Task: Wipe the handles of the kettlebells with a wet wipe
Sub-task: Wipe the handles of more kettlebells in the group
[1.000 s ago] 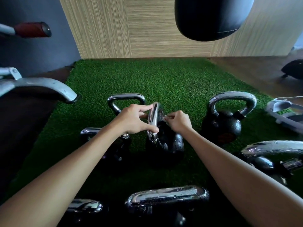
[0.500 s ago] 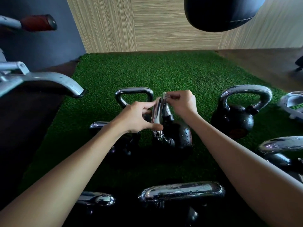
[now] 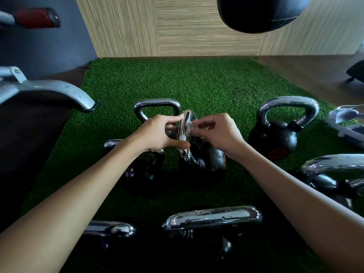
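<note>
Several black kettlebells with chrome handles stand on a green turf mat (image 3: 197, 83). The middle kettlebell (image 3: 214, 160) has its handle (image 3: 185, 142) turned edge-on to me. My left hand (image 3: 159, 133) grips that handle from the left, thumb below and fingers above. My right hand (image 3: 218, 131) pinches a small crumpled wet wipe (image 3: 190, 127) against the upper part of the same handle. Another kettlebell (image 3: 275, 134) stands to the right, and one handle (image 3: 157, 107) rises just behind my left hand.
A grey machine arm (image 3: 57, 91) reaches in from the left. A black punching bag (image 3: 260, 12) hangs at the top right. More kettlebell handles lie near me (image 3: 212, 217) and at the right edge (image 3: 334, 164). A grey plastic object (image 3: 344, 119) sits far right.
My right hand with the wipe moved up the handle from its lower part to the top, then slightly back down. My left hand kept its grip on the handle.
</note>
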A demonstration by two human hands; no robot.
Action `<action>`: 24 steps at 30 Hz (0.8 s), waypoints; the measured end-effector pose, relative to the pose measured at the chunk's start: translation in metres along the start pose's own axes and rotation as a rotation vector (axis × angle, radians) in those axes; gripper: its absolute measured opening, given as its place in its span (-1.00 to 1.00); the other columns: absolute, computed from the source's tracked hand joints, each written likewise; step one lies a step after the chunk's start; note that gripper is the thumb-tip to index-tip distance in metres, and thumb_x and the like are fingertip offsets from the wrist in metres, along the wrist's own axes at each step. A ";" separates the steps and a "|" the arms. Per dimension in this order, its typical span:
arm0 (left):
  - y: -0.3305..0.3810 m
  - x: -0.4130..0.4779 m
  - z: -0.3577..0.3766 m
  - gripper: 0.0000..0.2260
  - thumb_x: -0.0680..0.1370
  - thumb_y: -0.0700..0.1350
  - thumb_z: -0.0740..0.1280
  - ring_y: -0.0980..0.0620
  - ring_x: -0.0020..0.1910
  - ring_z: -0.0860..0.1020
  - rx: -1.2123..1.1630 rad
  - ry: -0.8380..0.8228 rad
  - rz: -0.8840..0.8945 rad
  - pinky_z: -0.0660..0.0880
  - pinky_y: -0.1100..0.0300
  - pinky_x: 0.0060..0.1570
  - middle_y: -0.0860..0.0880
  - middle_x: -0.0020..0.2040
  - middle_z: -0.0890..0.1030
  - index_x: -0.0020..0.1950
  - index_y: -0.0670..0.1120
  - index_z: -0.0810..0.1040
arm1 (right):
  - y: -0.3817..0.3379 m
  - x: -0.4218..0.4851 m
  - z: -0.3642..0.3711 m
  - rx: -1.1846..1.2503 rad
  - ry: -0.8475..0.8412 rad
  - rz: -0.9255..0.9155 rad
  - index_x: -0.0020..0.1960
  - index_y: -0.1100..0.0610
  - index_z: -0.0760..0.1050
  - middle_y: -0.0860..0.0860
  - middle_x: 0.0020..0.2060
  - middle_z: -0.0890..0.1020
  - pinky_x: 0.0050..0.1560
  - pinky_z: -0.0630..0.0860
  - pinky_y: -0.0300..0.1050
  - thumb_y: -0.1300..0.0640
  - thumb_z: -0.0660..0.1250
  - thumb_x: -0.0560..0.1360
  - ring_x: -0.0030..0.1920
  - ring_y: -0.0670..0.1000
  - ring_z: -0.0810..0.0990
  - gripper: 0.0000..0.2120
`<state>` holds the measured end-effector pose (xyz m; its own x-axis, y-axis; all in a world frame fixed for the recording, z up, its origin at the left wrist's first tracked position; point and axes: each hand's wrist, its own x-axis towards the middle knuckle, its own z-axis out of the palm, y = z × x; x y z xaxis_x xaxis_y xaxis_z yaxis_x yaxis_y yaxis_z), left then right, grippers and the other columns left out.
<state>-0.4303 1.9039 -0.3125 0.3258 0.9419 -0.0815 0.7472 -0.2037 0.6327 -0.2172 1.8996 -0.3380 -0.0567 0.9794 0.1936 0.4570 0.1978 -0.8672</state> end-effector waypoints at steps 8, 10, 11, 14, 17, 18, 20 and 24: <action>-0.003 -0.007 0.001 0.00 0.21 0.32 0.60 0.16 0.48 0.40 0.012 0.010 0.024 0.28 0.22 0.36 0.08 0.43 0.54 0.59 0.20 0.27 | 0.008 -0.021 0.002 0.081 -0.107 0.088 -0.16 -0.02 0.72 -0.06 -0.24 0.76 0.00 0.65 0.01 0.11 0.68 0.25 -0.13 0.05 0.75 -0.78; -0.004 -0.007 0.002 -0.01 0.24 0.32 0.58 0.16 0.49 0.37 0.025 0.011 0.023 0.26 0.22 0.36 0.05 0.45 0.51 0.60 0.20 0.26 | 0.016 -0.032 0.004 0.030 -0.161 0.130 -0.18 -0.03 0.72 -0.07 -0.25 0.76 0.05 0.65 0.04 0.07 0.69 0.23 -0.15 -0.01 0.74 -0.78; -0.004 -0.007 0.002 -0.01 0.24 0.33 0.57 0.15 0.50 0.37 0.032 0.009 0.019 0.27 0.20 0.37 0.04 0.45 0.51 0.60 0.21 0.25 | 0.018 -0.034 0.005 0.015 -0.172 0.141 -0.15 -0.01 0.73 -0.07 -0.24 0.76 0.08 0.65 0.07 0.05 0.69 0.22 -0.14 -0.02 0.75 -0.75; -0.004 -0.006 0.001 -0.01 0.24 0.35 0.57 0.13 0.50 0.37 0.038 0.005 0.011 0.30 0.17 0.34 0.05 0.45 0.51 0.60 0.23 0.23 | 0.010 -0.025 -0.001 0.009 -0.152 0.115 -0.10 0.04 0.75 -0.09 -0.26 0.76 -0.10 0.62 -0.11 0.08 0.69 0.24 -0.19 -0.10 0.73 -0.74; -0.004 -0.006 0.001 0.02 0.21 0.39 0.55 0.14 0.48 0.40 0.033 0.003 0.010 0.32 0.19 0.30 0.08 0.43 0.53 0.60 0.24 0.23 | 0.005 -0.021 -0.003 -0.027 -0.183 0.094 -0.15 0.03 0.74 -0.08 -0.27 0.76 -0.10 0.63 -0.06 0.06 0.70 0.21 -0.17 -0.02 0.74 -0.74; -0.004 -0.006 0.001 0.03 0.20 0.40 0.54 0.13 0.48 0.40 0.040 0.002 0.007 0.33 0.16 0.34 0.08 0.43 0.53 0.60 0.24 0.23 | 0.007 -0.024 -0.002 -0.052 -0.207 0.093 -0.15 0.02 0.74 -0.08 -0.26 0.76 -0.08 0.63 -0.03 0.04 0.71 0.20 -0.17 -0.02 0.74 -0.74; -0.004 -0.008 0.000 0.04 0.18 0.42 0.53 0.11 0.48 0.41 0.056 -0.001 0.004 0.34 0.08 0.43 0.07 0.43 0.53 0.60 0.23 0.23 | 0.016 -0.032 0.002 -0.101 -0.223 0.094 -0.15 0.02 0.75 -0.10 -0.28 0.75 -0.14 0.57 -0.20 0.04 0.70 0.21 -0.24 -0.18 0.69 -0.75; -0.006 -0.013 -0.001 0.00 0.23 0.34 0.55 0.08 0.49 0.40 0.057 0.008 -0.007 0.30 0.05 0.46 0.04 0.45 0.51 0.60 0.22 0.22 | 0.021 -0.036 0.002 -0.243 -0.229 -0.022 -0.09 -0.01 0.75 -0.25 -0.37 0.65 -0.29 0.39 -0.48 0.00 0.66 0.29 -0.37 -0.36 0.54 -0.78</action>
<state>-0.4403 1.8930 -0.3144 0.3159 0.9455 -0.0793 0.7814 -0.2119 0.5869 -0.2074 1.8685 -0.3644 -0.2545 0.9638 0.0791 0.6500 0.2311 -0.7239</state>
